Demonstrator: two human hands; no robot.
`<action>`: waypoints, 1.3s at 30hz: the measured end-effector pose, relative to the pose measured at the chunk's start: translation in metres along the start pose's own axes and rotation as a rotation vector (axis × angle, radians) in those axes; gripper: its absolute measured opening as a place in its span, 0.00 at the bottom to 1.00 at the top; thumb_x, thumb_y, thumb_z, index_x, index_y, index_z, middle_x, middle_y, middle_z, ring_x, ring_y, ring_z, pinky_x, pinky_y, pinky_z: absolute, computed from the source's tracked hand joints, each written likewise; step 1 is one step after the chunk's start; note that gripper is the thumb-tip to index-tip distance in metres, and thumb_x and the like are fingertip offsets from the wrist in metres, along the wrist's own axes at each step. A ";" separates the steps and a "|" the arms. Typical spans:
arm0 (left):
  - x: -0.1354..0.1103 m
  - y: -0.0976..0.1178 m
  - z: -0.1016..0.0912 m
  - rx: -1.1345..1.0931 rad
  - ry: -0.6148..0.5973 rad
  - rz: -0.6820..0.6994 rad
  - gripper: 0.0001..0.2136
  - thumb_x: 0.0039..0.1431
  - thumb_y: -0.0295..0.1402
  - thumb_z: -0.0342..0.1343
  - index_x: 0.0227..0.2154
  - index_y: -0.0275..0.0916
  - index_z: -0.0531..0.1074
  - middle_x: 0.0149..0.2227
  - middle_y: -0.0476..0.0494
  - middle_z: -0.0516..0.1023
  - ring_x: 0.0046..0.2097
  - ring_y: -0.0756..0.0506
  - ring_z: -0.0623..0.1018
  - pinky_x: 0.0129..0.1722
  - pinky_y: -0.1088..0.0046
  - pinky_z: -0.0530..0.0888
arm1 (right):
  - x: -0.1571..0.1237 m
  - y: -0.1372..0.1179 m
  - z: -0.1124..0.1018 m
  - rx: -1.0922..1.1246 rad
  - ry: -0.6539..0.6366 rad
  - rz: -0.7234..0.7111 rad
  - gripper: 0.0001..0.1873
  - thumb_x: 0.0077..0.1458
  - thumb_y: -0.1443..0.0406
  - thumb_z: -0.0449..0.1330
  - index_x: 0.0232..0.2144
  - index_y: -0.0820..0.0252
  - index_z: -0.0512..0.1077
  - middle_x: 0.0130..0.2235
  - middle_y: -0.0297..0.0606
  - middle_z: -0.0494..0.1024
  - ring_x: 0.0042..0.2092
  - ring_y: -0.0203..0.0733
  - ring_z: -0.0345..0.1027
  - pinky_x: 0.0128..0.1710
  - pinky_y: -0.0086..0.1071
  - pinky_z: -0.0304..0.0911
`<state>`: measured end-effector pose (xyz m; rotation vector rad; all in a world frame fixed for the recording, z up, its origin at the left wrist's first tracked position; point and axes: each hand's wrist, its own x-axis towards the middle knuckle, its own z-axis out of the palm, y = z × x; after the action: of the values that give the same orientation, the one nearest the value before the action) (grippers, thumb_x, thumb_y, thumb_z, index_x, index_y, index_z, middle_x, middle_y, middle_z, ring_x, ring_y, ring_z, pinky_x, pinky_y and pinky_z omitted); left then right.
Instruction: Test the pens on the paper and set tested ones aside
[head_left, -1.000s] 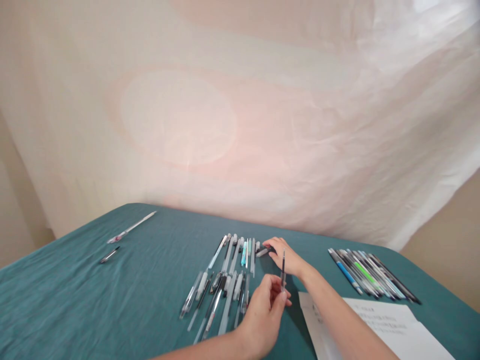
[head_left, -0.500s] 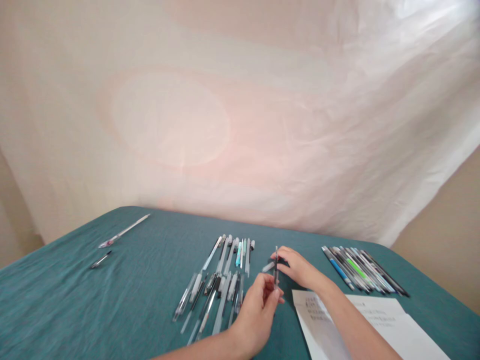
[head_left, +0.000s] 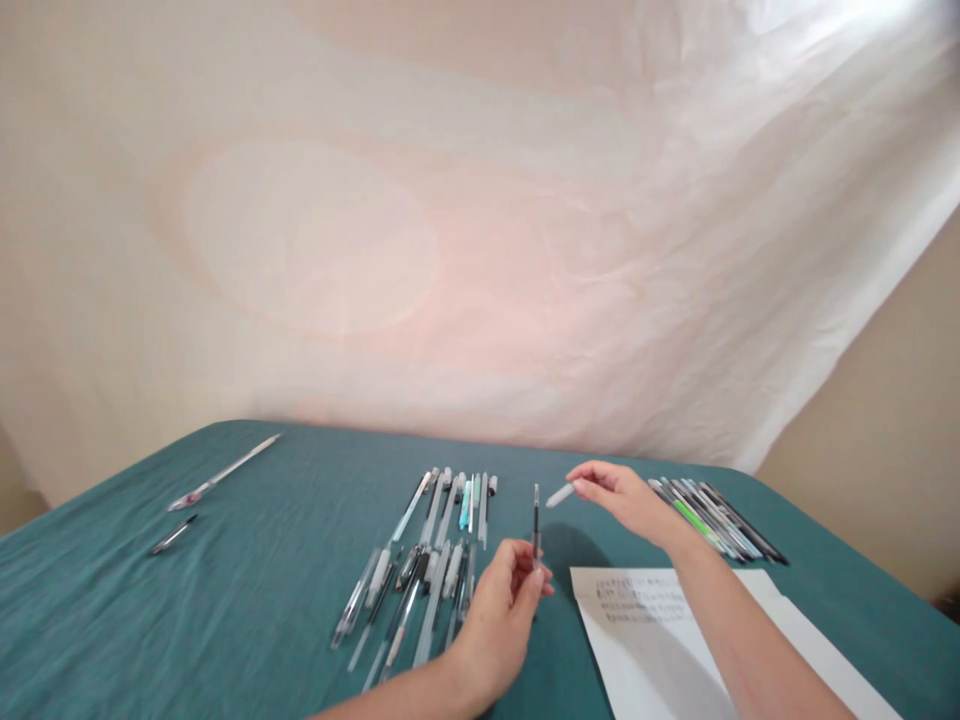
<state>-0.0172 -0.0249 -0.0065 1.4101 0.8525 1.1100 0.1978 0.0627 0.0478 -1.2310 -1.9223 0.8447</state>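
My left hand (head_left: 504, 615) pinches a slim pen (head_left: 536, 525) with a dark middle, held nearly upright between thumb and fingers. My right hand (head_left: 619, 495) is raised to the right of it and grips a whitish translucent pen cap (head_left: 560, 495), which points left and slightly down. A gap separates the cap from the pen. Close by on the left lies a loose group of pens (head_left: 427, 590), partly hidden behind my left hand. Beyond it, a second row of pens (head_left: 450, 500) includes some turquoise ones.
Written sheets of paper (head_left: 622, 650) lie under my right forearm. At the right is a row of dark, grey and green pens (head_left: 731, 520), partly covered by my right hand. A long pale pen (head_left: 225, 470) and a short dark pen (head_left: 174, 535) rest on the green tablecloth (head_left: 247, 620).
My right hand has moved up and away from the pen, carrying the cap with it. My left hand still holds the pen upright. The view has shifted slightly.
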 end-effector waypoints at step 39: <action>-0.002 -0.004 0.002 0.041 -0.043 0.022 0.04 0.59 0.32 0.48 0.35 0.38 0.64 0.33 0.46 0.70 0.36 0.47 0.73 0.39 0.71 0.68 | -0.018 -0.072 0.000 0.058 0.226 -0.106 0.18 0.54 0.55 0.54 0.44 0.59 0.70 0.35 0.39 0.77 0.34 0.40 0.70 0.36 0.35 0.68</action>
<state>-0.0158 -0.0264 -0.0105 1.4751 0.8356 1.0804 0.1689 0.0220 0.1031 -1.1288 -1.7526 0.6720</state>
